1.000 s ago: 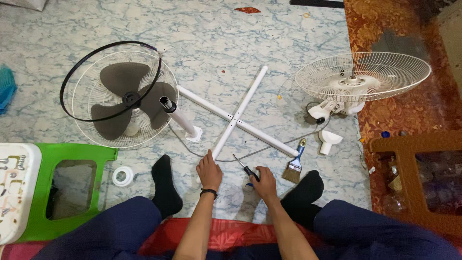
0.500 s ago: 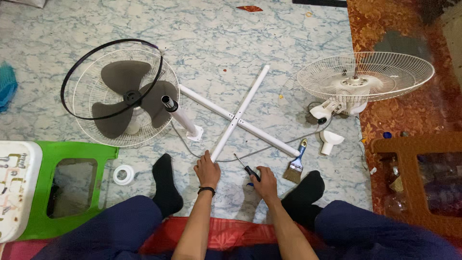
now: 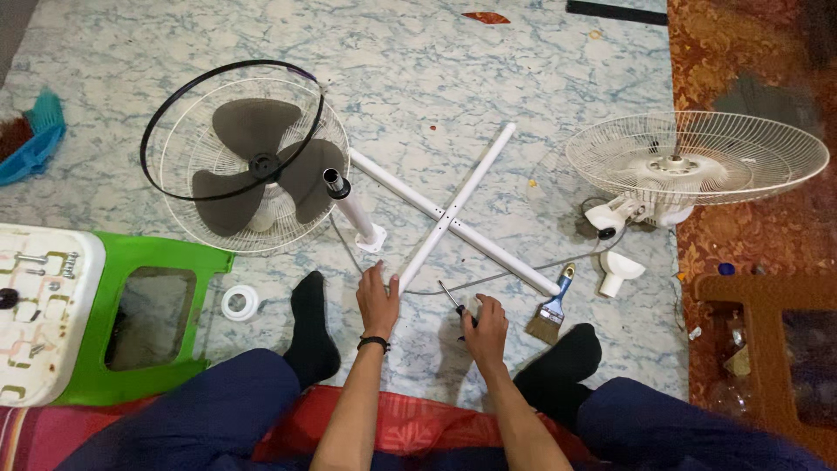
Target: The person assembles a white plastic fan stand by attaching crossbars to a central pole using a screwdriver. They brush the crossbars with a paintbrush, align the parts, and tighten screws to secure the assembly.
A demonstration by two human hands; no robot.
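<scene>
Two hands work at the near end of a white cross-shaped fan base (image 3: 453, 214) lying flat on the marbled floor (image 3: 436, 70). Left hand (image 3: 377, 301), fingers loosely curled, steadies the near leg's tip; right hand (image 3: 485, 324) clenches a screwdriver (image 3: 453, 299), apparently fastening or loosening there, so the tip needs seating squarely. Beyond lie a paintbrush (image 3: 549, 312), a bladed fan head (image 3: 248, 161) and a white grille (image 3: 693, 161).

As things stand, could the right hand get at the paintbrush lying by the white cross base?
Probably yes. The right hand grips a screwdriver, so it is occupied, but the paintbrush lies just to its right on bare floor, with nothing between them. It would likely have to put the screwdriver down first.
</scene>
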